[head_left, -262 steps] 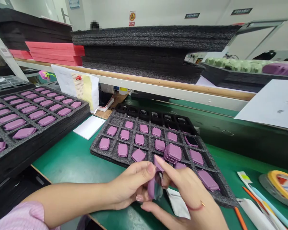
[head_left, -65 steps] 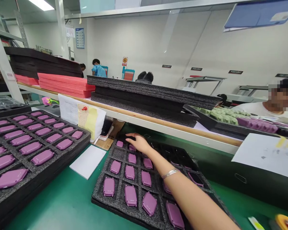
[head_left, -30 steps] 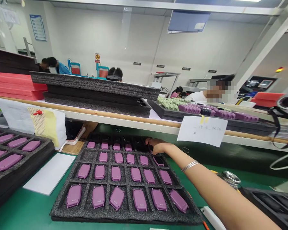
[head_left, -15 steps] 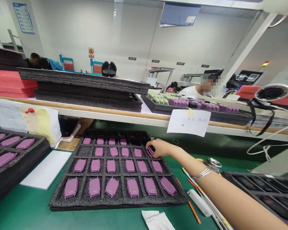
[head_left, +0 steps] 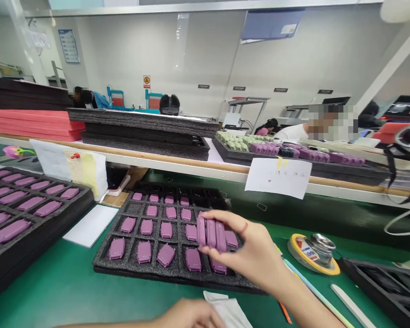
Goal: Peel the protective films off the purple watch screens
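My right hand (head_left: 249, 246) grips a row of three purple watch cases (head_left: 211, 233) on edge, between thumb and fingers, above the right side of a black foam tray (head_left: 140, 269). More purple watch cases (head_left: 166, 229) lie one to a compartment in that tray; several compartments at its far edge hold none. My hand hides part of the tray's right side. Low in the view, my left hand (head_left: 194, 314) is blurred by motion beside a folded white cloth (head_left: 227, 310), its fingers not clear.
Another foam tray (head_left: 85, 200) of purple cases stands at left, with a white pad (head_left: 90, 225) beside it. At right are a yellow-rimmed tape roll (head_left: 304, 257), a white stick (head_left: 351, 305) and a dark tray (head_left: 379, 287). A shelf edge (head_left: 177, 169) runs across behind.
My right hand has come from the tray's far right corner towards me, now showing three purple watch cases in its grip. My left hand has entered at the bottom. The view has turned left.
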`<act>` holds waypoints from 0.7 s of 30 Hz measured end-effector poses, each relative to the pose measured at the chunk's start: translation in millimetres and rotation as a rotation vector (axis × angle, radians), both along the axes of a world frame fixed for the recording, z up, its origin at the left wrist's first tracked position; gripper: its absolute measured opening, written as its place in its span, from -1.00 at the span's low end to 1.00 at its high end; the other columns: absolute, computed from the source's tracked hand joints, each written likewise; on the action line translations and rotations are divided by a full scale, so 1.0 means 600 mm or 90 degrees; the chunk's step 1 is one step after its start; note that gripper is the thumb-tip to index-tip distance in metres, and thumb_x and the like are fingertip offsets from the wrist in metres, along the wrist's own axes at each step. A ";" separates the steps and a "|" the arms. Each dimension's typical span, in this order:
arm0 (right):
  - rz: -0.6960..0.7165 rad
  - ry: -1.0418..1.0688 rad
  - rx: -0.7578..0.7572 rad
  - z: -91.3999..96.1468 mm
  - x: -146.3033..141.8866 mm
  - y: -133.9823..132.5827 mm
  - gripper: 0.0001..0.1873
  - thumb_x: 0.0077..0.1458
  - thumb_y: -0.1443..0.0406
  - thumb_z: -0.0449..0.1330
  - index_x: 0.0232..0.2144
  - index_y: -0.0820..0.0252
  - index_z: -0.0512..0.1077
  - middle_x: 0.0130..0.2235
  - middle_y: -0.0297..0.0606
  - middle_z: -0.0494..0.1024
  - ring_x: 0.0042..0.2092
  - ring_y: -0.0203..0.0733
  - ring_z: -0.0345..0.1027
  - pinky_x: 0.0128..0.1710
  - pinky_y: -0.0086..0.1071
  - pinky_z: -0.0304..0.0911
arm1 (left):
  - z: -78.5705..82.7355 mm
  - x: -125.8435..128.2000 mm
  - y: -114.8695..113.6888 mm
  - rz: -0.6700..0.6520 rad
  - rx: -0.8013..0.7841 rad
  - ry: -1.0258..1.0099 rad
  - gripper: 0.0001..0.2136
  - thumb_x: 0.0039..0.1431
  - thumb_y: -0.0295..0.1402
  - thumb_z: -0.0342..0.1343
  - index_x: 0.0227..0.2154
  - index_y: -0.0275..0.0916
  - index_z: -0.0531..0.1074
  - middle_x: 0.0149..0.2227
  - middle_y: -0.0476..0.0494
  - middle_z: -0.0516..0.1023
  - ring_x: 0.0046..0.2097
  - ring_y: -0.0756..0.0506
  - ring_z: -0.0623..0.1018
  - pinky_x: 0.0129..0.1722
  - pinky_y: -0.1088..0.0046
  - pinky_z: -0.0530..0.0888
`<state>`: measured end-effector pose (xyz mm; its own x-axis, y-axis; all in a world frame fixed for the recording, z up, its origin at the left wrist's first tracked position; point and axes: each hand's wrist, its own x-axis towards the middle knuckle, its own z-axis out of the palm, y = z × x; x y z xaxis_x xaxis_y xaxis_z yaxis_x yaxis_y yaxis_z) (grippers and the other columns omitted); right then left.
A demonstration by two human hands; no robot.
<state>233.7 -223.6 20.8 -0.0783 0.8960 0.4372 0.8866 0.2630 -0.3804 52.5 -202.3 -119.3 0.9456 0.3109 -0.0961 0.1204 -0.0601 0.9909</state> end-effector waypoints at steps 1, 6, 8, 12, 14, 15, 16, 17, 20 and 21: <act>0.039 0.017 0.059 -0.002 -0.015 -0.016 -0.47 0.01 0.24 0.36 0.07 -0.04 0.42 0.00 -0.35 0.64 -0.02 -0.13 0.56 -0.01 -0.34 0.48 | 0.022 -0.004 0.003 0.042 -0.055 -0.010 -0.36 0.25 0.27 -0.23 -0.15 -0.26 0.37 -0.38 -0.08 0.51 -0.50 0.05 0.43 -0.49 0.54 0.39; 0.157 0.075 0.250 -0.024 -0.046 -0.046 -0.40 0.01 0.35 0.36 0.11 -0.07 0.38 -0.03 -0.30 0.68 -0.09 -0.11 0.62 -0.01 -0.30 0.54 | 0.139 -0.022 0.022 0.177 -0.338 -0.170 -0.27 0.24 0.29 -0.26 -0.12 -0.32 0.44 -0.27 -0.26 0.60 -0.26 -0.11 0.61 -0.13 0.25 0.54; 0.159 0.098 0.247 -0.036 -0.049 -0.040 -0.42 0.01 0.36 0.36 0.09 -0.05 0.41 -0.03 -0.28 0.68 -0.09 -0.09 0.63 -0.02 -0.28 0.55 | 0.164 -0.024 0.022 0.170 -0.305 -0.186 -0.25 0.22 0.31 -0.19 -0.04 -0.33 0.44 -0.21 -0.29 0.62 -0.19 -0.16 0.64 -0.02 0.12 0.52; 0.168 0.212 0.167 -0.057 -0.053 -0.027 -0.26 -0.06 0.39 0.43 0.18 -0.05 0.35 0.05 -0.27 0.65 0.03 -0.08 0.59 0.04 -0.33 0.53 | 0.169 -0.019 0.014 0.202 -0.280 -0.171 -0.23 0.21 0.30 -0.13 0.06 -0.36 0.40 -0.18 -0.32 0.63 -0.20 -0.22 0.67 -0.02 -0.02 0.52; 0.182 0.265 0.128 -0.064 -0.056 -0.026 -0.10 -0.08 0.40 0.46 0.26 -0.07 0.24 0.08 -0.26 0.63 0.10 -0.07 0.54 0.05 -0.34 0.51 | 0.162 -0.018 0.012 0.212 -0.286 -0.164 -0.22 0.20 0.30 -0.10 0.07 -0.38 0.39 -0.18 -0.33 0.63 -0.23 -0.23 0.67 -0.03 -0.05 0.53; 0.192 0.280 0.114 -0.066 -0.057 -0.026 -0.05 -0.08 0.42 0.45 0.30 -0.09 0.19 0.09 -0.27 0.62 0.12 -0.08 0.53 0.07 -0.32 0.50 | 0.158 -0.018 0.012 0.209 -0.294 -0.162 -0.21 0.18 0.31 -0.08 0.06 -0.38 0.40 -0.19 -0.33 0.63 -0.24 -0.23 0.67 -0.04 -0.06 0.54; 0.204 0.290 0.101 -0.068 -0.059 -0.027 -0.03 -0.07 0.43 0.44 0.32 -0.10 0.14 0.09 -0.27 0.62 0.12 -0.09 0.52 0.09 -0.31 0.49 | 0.155 -0.019 0.012 0.204 -0.304 -0.160 -0.20 0.15 0.33 -0.07 0.06 -0.38 0.40 -0.20 -0.33 0.64 -0.26 -0.23 0.67 -0.06 -0.06 0.54; 0.215 0.297 0.089 -0.069 -0.061 -0.028 -0.01 -0.05 0.44 0.41 0.34 -0.11 0.10 0.09 -0.28 0.62 0.11 -0.11 0.53 0.11 -0.30 0.48 | 0.152 -0.021 0.012 0.200 -0.312 -0.157 -0.19 0.12 0.35 -0.04 0.05 -0.37 0.42 -0.22 -0.32 0.64 -0.30 -0.22 0.67 -0.09 -0.04 0.56; 0.247 0.307 0.058 -0.073 -0.064 -0.029 0.02 0.01 0.43 0.38 0.39 -0.14 0.01 0.08 -0.31 0.62 0.08 -0.15 0.56 0.13 -0.30 0.46 | 0.145 -0.026 0.012 0.201 -0.332 -0.138 -0.17 0.03 0.37 0.03 -0.02 -0.36 0.47 -0.29 -0.29 0.65 -0.42 -0.15 0.63 -0.21 0.10 0.59; 0.254 0.310 0.050 -0.075 -0.065 -0.028 0.04 0.01 0.41 0.38 0.40 -0.16 -0.02 0.08 -0.32 0.62 0.09 -0.15 0.55 0.14 -0.29 0.45 | 0.144 -0.028 0.012 0.206 -0.339 -0.133 -0.18 0.01 0.37 0.05 -0.05 -0.37 0.49 -0.30 -0.29 0.65 -0.45 -0.12 0.61 -0.25 0.16 0.59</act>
<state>194.8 -240.7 -24.1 -0.1758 0.8024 0.5703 0.4447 0.5816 -0.6812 35.9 -195.1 -33.2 0.8277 0.5435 -0.1394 -0.1482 0.4514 0.8799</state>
